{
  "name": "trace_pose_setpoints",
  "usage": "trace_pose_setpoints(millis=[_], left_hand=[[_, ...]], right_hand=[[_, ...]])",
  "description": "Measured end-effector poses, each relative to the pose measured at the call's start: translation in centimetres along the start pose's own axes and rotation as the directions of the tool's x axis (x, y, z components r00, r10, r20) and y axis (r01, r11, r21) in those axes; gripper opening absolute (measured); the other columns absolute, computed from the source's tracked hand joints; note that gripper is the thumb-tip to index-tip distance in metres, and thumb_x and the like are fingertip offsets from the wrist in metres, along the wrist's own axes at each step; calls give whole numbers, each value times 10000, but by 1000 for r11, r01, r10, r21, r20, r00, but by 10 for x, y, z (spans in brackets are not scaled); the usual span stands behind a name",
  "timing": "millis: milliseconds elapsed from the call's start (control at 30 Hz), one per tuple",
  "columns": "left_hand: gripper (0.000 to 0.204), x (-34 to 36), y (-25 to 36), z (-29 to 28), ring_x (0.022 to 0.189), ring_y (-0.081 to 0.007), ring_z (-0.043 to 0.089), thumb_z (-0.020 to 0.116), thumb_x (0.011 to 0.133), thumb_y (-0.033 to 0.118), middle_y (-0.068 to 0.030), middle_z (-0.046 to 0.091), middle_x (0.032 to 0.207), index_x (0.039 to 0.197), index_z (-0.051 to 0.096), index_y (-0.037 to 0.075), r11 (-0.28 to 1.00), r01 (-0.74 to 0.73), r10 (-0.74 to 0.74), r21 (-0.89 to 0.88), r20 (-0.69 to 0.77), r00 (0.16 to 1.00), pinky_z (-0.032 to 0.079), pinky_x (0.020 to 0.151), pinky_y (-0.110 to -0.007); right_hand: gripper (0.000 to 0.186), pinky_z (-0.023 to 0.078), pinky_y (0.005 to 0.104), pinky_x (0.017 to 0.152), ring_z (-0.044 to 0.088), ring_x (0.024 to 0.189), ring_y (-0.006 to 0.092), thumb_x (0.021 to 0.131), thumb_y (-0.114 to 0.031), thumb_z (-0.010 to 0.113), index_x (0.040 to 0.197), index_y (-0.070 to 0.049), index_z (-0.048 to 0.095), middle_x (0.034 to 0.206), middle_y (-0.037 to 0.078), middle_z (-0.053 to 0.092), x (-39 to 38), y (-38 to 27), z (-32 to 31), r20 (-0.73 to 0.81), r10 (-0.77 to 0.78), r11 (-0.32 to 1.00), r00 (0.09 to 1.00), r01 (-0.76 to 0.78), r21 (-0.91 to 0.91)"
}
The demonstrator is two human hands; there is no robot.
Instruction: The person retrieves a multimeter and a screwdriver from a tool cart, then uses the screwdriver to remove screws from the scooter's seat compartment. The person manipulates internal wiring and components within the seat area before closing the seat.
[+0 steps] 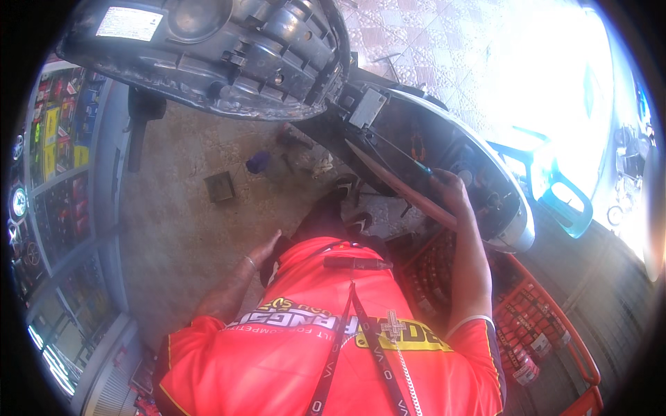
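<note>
While right hand (451,191) holds slim screwdriver (414,162) over open underseat bay (454,142), left hand (263,252) lies loosely extended, seemingly empty; screwdriver probably light, rigid, hard to break, slick if oily; best hold: teal handle (422,168), thin shaft (395,148) kept clear

Right hand (451,191) grips a thin teal-handled tool (422,167) over the open vehicle body (515,232). Raised seat (201,80) shows its underside. Left hand (265,249) beside the person's leg. Dark square object (220,186) on floor (177,201).
</note>
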State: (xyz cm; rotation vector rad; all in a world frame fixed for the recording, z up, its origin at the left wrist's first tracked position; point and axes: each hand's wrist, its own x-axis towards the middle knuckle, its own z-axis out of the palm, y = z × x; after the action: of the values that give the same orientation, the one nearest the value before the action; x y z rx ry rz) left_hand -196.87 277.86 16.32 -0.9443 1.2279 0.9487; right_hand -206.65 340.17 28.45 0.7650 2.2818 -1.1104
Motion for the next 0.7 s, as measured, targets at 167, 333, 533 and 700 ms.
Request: trace_pose_setpoints(millis=[167, 333, 533, 700], left_hand=[[796, -9, 8, 4, 1103, -265, 688, 424, 984, 766, -149, 719, 1257, 1234, 687, 57, 1000, -9, 10, 22, -15, 1000, 533, 990, -459], [850, -13, 11, 3, 1244, -286, 626, 425, 973, 779, -162, 646, 1390, 1338, 638, 41, 1000, -7, 6, 29, 30, 1000, 482, 1074, -463], [988, -24, 17, 3, 1463, -304, 434, 441, 948, 803, -177, 442, 1597, 1571, 394, 37, 996, -15, 16, 82, -10, 1000, 362, 1194, -461], [1007, -15, 13, -2, 1465, -301, 430, 444, 953, 795, -178, 434, 1603, 1590, 349, 20, 984, -103, 114, 142, -68, 991, 339, 1210, -444]], right_hand=[[457, 485, 299, 700, 575, 773, 101, 1001, -415, 693, 1270, -47, 723, 892, 4, 695, 10, -2, -8, 114, 68, 995, 991, -75, 61], [470, 496, 300, 722, 586, 801, 92, 1008, -449, 672, 1242, -45, 727, 900, 17, 694, 22, 7, -11, 202, 82, 993, 976, -98, 68], [387, 538, 407, 824, 686, 890, 251, 956, -383, 723, 1229, -108, 735, 1050, 98, 736, 21, 23, 6, -48, -198, 973, 979, 190, -134], [325, 524, 483, 920, 667, 1036, 386, 921, -299, 721, 1185, -114, 684, 1062, 135, 687, 8, 27, 30, -222, -365, 891, 904, 271, -365]])
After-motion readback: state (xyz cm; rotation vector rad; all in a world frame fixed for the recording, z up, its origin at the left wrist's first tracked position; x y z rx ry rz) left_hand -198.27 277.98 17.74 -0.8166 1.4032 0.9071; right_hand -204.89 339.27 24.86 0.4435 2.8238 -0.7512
